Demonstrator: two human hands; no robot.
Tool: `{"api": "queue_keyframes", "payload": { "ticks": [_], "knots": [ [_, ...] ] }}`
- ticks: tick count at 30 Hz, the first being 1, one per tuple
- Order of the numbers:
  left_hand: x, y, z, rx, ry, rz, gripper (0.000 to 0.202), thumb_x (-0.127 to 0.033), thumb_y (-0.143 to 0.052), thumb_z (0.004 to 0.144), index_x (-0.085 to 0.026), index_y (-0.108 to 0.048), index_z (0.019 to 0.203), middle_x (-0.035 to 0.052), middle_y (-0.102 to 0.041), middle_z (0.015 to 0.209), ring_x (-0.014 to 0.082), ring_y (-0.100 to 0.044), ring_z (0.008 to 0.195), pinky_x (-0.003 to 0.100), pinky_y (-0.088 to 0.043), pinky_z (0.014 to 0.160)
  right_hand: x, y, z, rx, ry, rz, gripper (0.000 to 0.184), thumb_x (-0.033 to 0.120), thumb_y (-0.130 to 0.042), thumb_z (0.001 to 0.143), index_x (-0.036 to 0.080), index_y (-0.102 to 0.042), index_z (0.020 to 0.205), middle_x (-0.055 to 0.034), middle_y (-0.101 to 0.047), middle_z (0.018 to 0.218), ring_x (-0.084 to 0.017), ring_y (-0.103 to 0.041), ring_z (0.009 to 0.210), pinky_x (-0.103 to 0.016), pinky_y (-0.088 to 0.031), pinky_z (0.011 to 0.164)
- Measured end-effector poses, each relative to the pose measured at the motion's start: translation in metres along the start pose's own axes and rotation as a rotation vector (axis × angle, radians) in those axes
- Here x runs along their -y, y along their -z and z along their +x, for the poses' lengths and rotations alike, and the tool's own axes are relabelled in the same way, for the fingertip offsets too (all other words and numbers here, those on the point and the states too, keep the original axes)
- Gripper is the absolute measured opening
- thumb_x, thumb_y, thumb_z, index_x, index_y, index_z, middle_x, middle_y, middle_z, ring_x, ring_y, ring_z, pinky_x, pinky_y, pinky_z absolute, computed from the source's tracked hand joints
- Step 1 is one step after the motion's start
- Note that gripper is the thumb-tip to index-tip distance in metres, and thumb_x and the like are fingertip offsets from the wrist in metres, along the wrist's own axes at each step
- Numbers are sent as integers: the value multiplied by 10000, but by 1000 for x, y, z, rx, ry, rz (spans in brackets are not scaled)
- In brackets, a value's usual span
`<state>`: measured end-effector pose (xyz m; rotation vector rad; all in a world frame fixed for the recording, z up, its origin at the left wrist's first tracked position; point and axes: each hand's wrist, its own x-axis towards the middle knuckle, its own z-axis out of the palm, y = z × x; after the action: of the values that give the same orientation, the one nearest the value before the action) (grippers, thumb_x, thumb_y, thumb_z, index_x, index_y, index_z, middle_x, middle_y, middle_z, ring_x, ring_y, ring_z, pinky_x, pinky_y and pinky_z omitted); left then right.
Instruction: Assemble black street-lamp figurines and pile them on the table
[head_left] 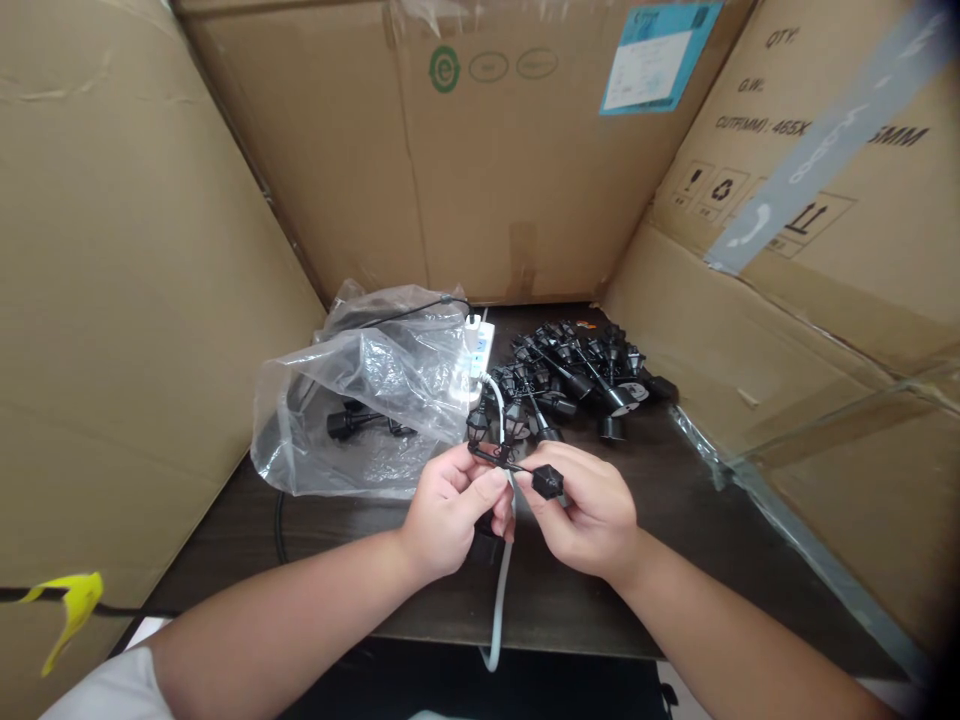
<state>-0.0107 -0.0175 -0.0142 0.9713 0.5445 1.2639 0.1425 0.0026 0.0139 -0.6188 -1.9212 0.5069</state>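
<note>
Between my two hands is a small black model street lamp (487,457) with three lantern heads. One lantern points toward me on the right and two stand on the far side. My left hand (454,505) is closed on the lamp, thumb and fingers pinching near its middle; part of a black piece shows below these fingers. My right hand (589,505) pinches the arm beside the near lantern. The fingers cover much of the post. Beyond the hands lies a pile of similar black model lamps (577,365) with round bases.
A clear plastic bag (360,350) with black pieces inside lies at left. Behind the hands sits a white power strip (480,355); its pale cable (500,600) runs under them over the table's front edge. Cardboard boxes (517,170) wall the dark table (600,620) on three sides.
</note>
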Motion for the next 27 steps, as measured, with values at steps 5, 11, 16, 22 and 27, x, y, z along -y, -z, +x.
{"api": "queue_keyframes", "payload": {
  "ticks": [5, 11, 16, 22, 27],
  "knots": [
    [-1, 4, 0, -10, -47, 111, 152, -288, -611, 896, -144, -561, 887, -32, -562, 571, 96, -533, 484, 246, -502, 501, 6, -5, 2, 44, -251, 360, 221, 154, -500, 930, 187, -611, 741, -20, -666, 634, -137, -630, 515, -258, -556, 497],
    [-6, 2, 1, -62, -93, 209, 208, -336, -657, 856, -152, -564, 879, -24, -592, 585, 98, -549, 507, 235, -503, 526, 5, -4, 1, 13, -206, 266, 186, 150, -551, 901, 185, -639, 740, -27, -670, 642, -155, -657, 584, -273, -569, 579],
    [-7, 5, 1, -15, -111, 253, 226, -351, -689, 824, -154, -579, 835, 13, -640, 630, 132, -595, 555, 266, -520, 555, 4, -1, -2, 1, -141, 227, 147, 100, -571, 868, 190, -635, 771, -27, -669, 661, -154, -643, 582, -273, -548, 570],
    [-10, 4, -1, 76, -113, 293, 191, -317, -646, 859, -148, -603, 781, 29, -626, 614, 128, -582, 550, 266, -511, 555, 5, 4, -5, -3, -18, 167, 185, 35, -587, 820, 202, -641, 763, -23, -667, 671, -132, -609, 560, -241, -514, 531],
    [-14, 5, -2, 120, -152, 390, 223, -336, -620, 874, -143, -632, 763, 45, -625, 611, 150, -589, 567, 286, -510, 555, 9, 6, -3, 51, -55, 233, 176, 59, -563, 841, 191, -645, 759, -34, -670, 659, -141, -612, 559, -253, -503, 538]
  ]
}}
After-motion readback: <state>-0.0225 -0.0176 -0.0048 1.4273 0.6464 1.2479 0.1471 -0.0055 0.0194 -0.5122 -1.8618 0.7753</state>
